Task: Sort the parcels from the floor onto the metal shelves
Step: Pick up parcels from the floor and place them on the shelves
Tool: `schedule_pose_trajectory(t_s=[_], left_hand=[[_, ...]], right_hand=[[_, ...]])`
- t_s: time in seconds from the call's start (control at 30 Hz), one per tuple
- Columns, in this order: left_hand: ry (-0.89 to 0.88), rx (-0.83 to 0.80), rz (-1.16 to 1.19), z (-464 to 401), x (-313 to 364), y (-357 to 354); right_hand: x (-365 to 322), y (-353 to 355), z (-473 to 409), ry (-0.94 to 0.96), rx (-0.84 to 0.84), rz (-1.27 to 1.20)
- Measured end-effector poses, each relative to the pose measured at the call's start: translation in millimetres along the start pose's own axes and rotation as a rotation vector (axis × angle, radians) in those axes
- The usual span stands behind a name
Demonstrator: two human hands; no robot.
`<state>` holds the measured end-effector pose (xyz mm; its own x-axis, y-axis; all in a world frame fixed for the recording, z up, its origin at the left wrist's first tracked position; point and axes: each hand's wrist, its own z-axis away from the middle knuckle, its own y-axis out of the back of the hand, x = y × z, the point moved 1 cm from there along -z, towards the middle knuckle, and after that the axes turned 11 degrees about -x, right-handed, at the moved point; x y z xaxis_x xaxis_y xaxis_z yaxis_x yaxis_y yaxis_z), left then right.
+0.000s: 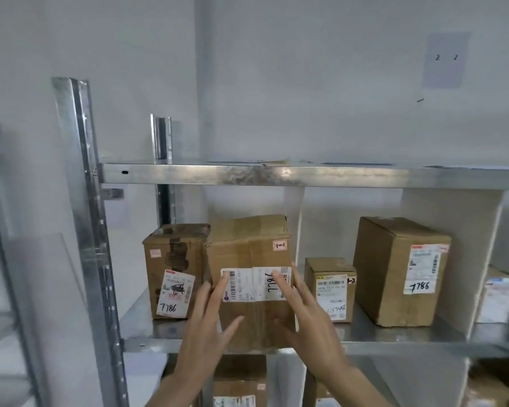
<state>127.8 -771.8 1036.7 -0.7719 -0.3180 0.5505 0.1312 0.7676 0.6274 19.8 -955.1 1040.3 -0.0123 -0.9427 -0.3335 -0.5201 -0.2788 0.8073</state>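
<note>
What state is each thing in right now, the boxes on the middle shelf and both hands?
Left hand: open, straight fingers against the middle box's front.
Right hand: open, fingers spread on the same box.
Brown cardboard box with sideways white label: upright, front edge overhanging the metal shelf.
Taped brown box marked 7786: upright, closed.
Small brown box: upright, closed.
Large brown box marked 7786: upright, closed.

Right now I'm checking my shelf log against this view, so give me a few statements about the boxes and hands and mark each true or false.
1. Both hands, left hand and right hand, press straight fingers on the middle cardboard box. True.
2. That box stands on the top shelf. False: it stands on the middle shelf.
3. The box at far left carries a label reading 7786. True.
4. The small box stands left of the pressed box. False: it stands to its right.
</note>
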Motion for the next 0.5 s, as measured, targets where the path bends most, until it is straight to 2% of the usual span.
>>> schedule_pose_trajectory(t_s=[0.13,0.5], left_hand=[[0.043,-0.047,-0.018,-12.6,-20.7,-21.2],[-0.021,-0.056,-0.111,-35.0,-59.2,-36.3]], right_hand=[[21.4,-23.0,-9.4,-0.006,-0.010,-0.023],[34.7,-51.1,-33.8,0.032,0.039,-0.068]])
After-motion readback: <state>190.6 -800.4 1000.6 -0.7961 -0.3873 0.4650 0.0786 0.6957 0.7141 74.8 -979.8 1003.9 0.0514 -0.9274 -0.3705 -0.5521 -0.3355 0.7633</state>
